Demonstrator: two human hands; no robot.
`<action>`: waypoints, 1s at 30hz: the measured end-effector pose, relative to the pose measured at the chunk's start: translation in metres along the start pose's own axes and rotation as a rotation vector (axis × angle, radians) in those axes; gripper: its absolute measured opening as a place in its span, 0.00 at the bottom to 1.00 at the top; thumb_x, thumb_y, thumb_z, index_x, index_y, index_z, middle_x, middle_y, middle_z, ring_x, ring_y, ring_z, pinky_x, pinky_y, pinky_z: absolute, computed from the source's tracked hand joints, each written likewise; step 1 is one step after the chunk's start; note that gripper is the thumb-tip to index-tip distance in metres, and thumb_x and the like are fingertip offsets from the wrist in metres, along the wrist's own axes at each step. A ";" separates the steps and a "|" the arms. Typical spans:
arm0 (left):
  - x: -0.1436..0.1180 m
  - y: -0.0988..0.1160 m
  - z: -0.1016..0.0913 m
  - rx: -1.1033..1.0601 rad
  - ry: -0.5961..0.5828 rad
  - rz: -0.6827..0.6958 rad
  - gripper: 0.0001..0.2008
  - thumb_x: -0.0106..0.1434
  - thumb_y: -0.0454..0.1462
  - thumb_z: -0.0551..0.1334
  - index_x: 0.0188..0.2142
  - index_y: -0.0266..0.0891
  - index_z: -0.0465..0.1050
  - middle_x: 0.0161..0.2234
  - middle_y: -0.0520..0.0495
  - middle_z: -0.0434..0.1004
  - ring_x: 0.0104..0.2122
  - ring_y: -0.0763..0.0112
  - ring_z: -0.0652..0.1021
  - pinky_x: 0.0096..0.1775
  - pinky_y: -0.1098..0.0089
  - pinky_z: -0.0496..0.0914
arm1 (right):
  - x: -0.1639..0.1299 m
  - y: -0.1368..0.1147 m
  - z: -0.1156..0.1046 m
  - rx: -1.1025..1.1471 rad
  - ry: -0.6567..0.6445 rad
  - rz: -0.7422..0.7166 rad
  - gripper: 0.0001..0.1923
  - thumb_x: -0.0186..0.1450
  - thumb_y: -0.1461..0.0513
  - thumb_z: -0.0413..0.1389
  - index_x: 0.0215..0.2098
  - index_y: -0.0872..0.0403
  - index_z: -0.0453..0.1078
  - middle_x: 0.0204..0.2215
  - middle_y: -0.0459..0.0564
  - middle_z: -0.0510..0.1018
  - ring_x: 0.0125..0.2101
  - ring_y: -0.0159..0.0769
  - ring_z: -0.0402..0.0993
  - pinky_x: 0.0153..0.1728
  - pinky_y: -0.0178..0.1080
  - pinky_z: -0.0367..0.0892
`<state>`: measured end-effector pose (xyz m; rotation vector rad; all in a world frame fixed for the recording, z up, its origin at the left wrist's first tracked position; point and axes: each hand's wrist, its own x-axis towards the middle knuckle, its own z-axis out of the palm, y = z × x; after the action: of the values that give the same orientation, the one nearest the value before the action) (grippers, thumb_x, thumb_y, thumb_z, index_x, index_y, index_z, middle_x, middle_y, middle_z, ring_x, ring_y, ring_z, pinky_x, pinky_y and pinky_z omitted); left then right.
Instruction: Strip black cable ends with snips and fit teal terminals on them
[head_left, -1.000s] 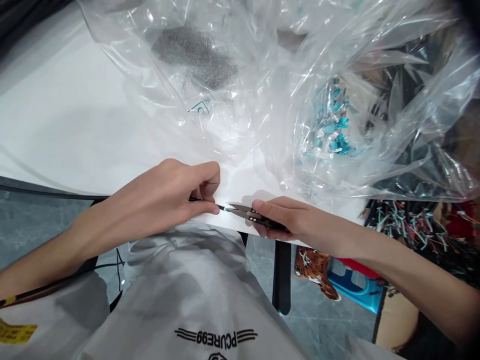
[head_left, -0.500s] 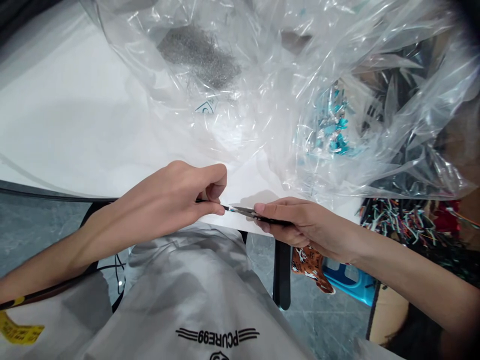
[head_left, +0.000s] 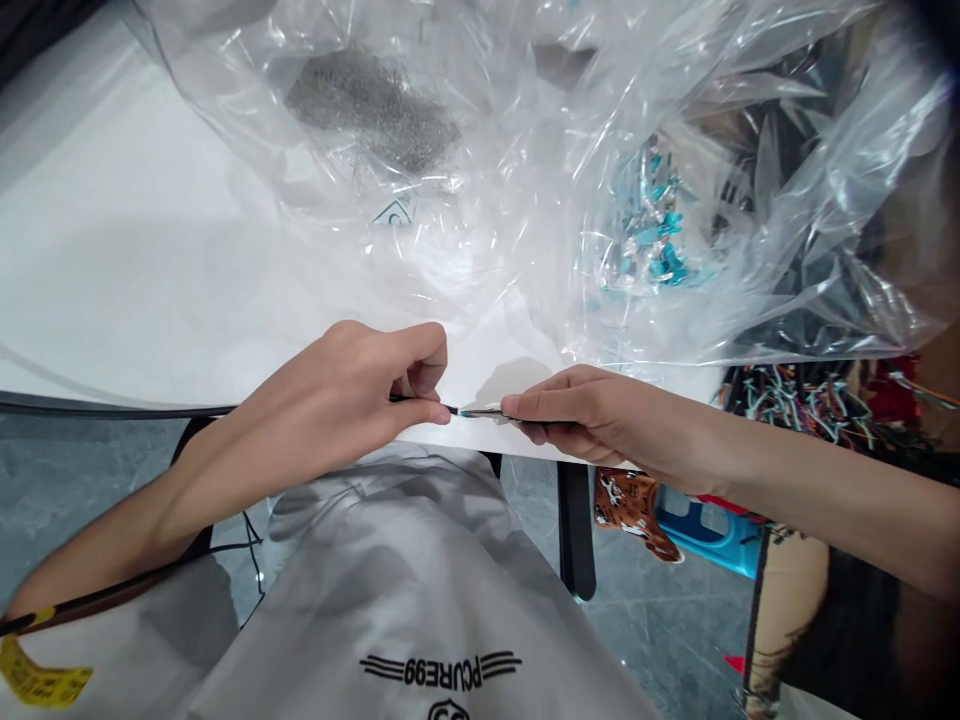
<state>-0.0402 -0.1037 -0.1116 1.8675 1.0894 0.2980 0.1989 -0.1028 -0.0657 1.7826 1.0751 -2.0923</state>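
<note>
Left hand [head_left: 360,380]: fingers curled, thumb and forefinger pinching a black cable [head_left: 454,410], whose short end pokes out past the thumb tip just above the front edge of the desk [head_left: 135,270]. Right hand [head_left: 585,405]: closed on dark-handled snips [head_left: 486,413], thumb on top, blades pointing at the left hand and meeting the cable end; seen edge-on, so whether they grip it is hard to tell. Beyond the hands, on the desk: clear plastic bagging [head_left: 510,190], crumpled, with a heap of fine grey strands [head_left: 375,110] showing at left and teal pieces [head_left: 666,250] at right. Right of the desk: a tangle of multicoloured wires [head_left: 795,405]. Below, near the right forearm: brown patterned cloth [head_left: 626,505] beside a blue plastic item [head_left: 739,550]. Nearest the wearer: one grey printed garment [head_left: 420,570].
</note>
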 end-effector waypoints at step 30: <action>-0.022 0.007 0.021 0.177 0.593 0.353 0.09 0.70 0.38 0.64 0.31 0.45 0.70 0.25 0.60 0.80 0.19 0.78 0.75 0.23 0.74 0.69 | 0.030 0.063 0.026 -0.891 1.185 -0.647 0.17 0.74 0.52 0.50 0.35 0.53 0.72 0.29 0.53 0.77 0.32 0.41 0.69 0.32 0.39 0.56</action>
<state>-0.0368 -0.1350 -0.1121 2.1959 1.1855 1.0393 0.2073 -0.1551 -0.1179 2.1582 2.5226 -0.1715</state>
